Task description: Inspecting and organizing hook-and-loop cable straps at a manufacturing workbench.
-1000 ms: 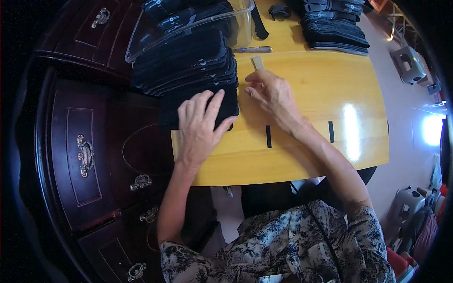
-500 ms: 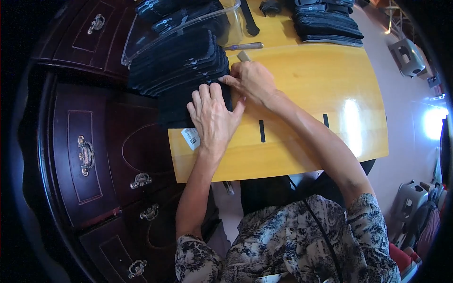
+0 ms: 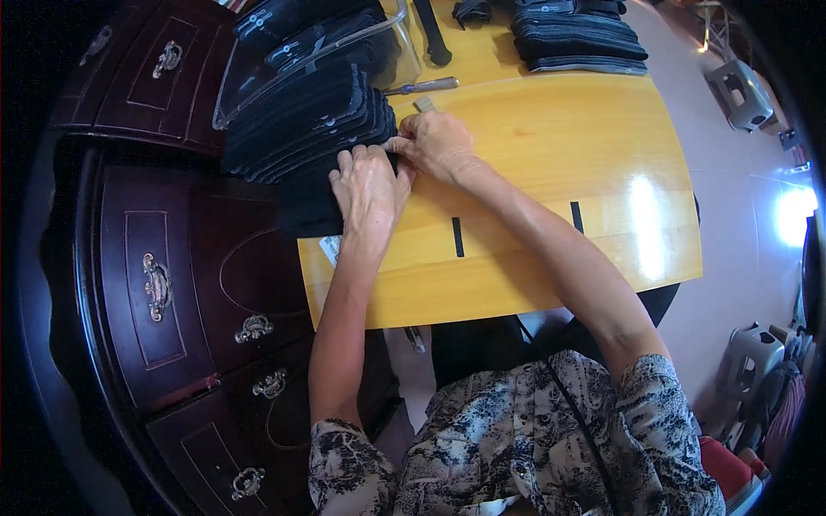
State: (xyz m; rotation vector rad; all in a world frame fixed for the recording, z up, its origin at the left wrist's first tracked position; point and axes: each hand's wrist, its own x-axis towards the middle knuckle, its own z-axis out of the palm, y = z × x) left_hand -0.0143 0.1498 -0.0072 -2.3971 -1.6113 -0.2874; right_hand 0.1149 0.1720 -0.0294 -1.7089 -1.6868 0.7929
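A folded black fabric piece [image 3: 305,202] lies at the table's left edge, in front of a leaning row of similar folded black pieces [image 3: 297,129] with small pale marks. On top of it rests my left hand [image 3: 372,189], its fingers bent and gripping the fabric. My right hand [image 3: 437,144] is closed at the piece's right edge, thumb and fingers pinched together. What the fingertips hold there is mostly hidden; it appears to be the fabric edge. A white label [image 3: 329,249] shows beside my left wrist. Just beyond my right hand lies a small beige block [image 3: 423,104].
A clear plastic bin [image 3: 404,39] holds more black pieces. Behind my right hand lies a thin tool [image 3: 434,84] with a wooden handle. Another black stack [image 3: 581,43] stands at the back. Dark strips [image 3: 458,236] mark the yellow table [image 3: 559,146]; drawers [image 3: 155,292] flank it left.
My left hand's fingers have curled more, and the hand has drawn closer to my right hand. The right hand keeps its pinch at the fabric edge. The whole view has shifted slightly.
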